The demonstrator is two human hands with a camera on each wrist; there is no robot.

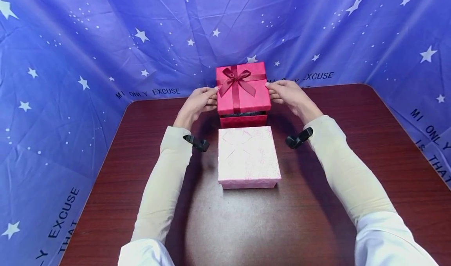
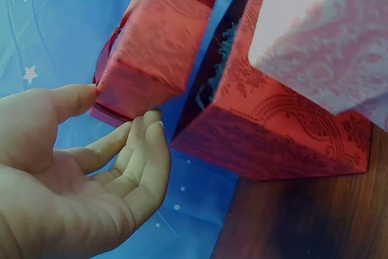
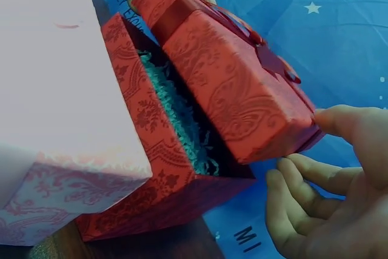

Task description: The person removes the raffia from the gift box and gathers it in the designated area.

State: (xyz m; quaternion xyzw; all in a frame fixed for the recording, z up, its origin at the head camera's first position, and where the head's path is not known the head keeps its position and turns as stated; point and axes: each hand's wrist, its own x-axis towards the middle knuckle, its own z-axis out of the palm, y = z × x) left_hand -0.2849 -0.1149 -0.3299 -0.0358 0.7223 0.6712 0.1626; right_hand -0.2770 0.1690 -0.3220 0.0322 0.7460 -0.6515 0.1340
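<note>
On my head feed I see the left hand (image 1: 197, 103) and right hand (image 1: 291, 97), fingers partly curled, pinching opposite sides of one red lid (image 1: 248, 102), upper centre; beneath, one red box (image 1: 244, 121); one pink box (image 1: 248, 154), centre; one table (image 1: 260, 223).

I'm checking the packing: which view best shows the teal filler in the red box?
The right wrist view: through the gap under the red lid, a long strip of teal filler shows. The left wrist view shows a smaller strip; the head view only a dim sliver.
</note>
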